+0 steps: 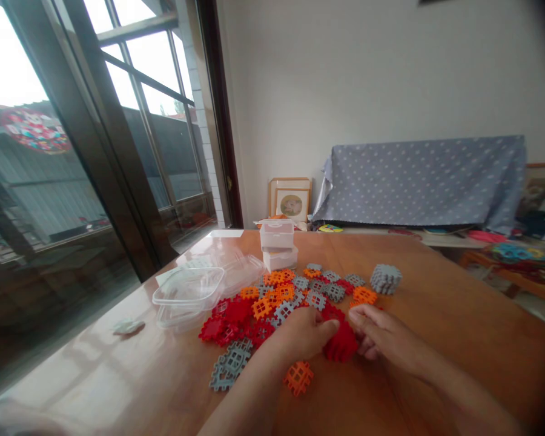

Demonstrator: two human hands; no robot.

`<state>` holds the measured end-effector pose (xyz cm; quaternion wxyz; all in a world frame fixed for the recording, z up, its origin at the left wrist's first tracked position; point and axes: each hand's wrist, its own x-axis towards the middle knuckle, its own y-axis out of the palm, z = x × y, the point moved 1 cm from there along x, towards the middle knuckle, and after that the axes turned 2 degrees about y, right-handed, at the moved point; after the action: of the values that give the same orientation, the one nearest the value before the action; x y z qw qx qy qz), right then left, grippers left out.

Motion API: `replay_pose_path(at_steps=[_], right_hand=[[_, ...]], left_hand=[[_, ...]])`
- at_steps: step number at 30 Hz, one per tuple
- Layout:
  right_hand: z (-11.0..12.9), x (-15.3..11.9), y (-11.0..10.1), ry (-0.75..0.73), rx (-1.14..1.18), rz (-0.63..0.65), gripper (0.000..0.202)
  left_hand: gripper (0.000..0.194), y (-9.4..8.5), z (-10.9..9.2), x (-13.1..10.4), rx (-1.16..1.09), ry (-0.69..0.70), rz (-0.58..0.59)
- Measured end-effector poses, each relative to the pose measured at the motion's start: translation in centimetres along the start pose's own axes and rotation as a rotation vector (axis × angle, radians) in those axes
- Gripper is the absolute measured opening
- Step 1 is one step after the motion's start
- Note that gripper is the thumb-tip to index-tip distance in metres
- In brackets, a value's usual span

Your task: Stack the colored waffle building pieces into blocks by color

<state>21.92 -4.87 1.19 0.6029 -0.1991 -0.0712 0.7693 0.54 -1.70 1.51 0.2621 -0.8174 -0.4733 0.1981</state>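
Between my hands sits a stack of red interlocking tiles (341, 344) with notched edges. My left hand (305, 334) grips it from the left, its thumb lying along the top. On the other side, my right hand (378, 333) has its thumb and curled fingers closed at the stack's right edge. Loose red tiles (238, 311), orange tiles (285, 292) and grey tiles (317, 300) are heaped just beyond my left hand. One orange window tile (298, 378) lies nearer to me, and grey window tiles (231, 363) lie left of my left forearm.
A grey tile block (386, 279) stands at the right of the heap. Clear plastic tubs (188, 287) lie at the left, and two small lidded boxes (277, 235) are stacked behind. A crumpled white piece (128, 326) rests on the wooden table (458, 315).
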Motion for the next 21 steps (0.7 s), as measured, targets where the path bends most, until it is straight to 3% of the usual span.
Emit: replay_pose_path(at_steps=[2, 5, 11, 16, 21], right_hand=[[-0.1, 0.2, -0.2, -0.02, 0.014, -0.043, 0.054], [-0.3, 0.4, -0.3, -0.062, -0.005, -0.109, 0.057], [-0.6, 0.4, -0.6, -0.139, -0.1, -0.2, 0.061], [-0.3, 0.2, -0.9, -0.172, -0.171, -0.221, 0.06], [0.0, 0.1, -1.0, -0.21, -0.196, -0.204, 0.054]], left_hand=[[0.051, -0.5, -0.3, -0.1, 0.03, 0.015, -0.051], [0.048, -1.5, -0.2, -0.2, 0.073, 0.01, -0.222], [0.052, -4.8, 0.7, -1.0, 0.236, -0.13, -0.527], [0.057, -7.4, 0.9, -2.8, 0.378, -0.279, -0.599], [0.054, -8.0, 3.7, -5.7, 0.518, -0.426, -0.616]])
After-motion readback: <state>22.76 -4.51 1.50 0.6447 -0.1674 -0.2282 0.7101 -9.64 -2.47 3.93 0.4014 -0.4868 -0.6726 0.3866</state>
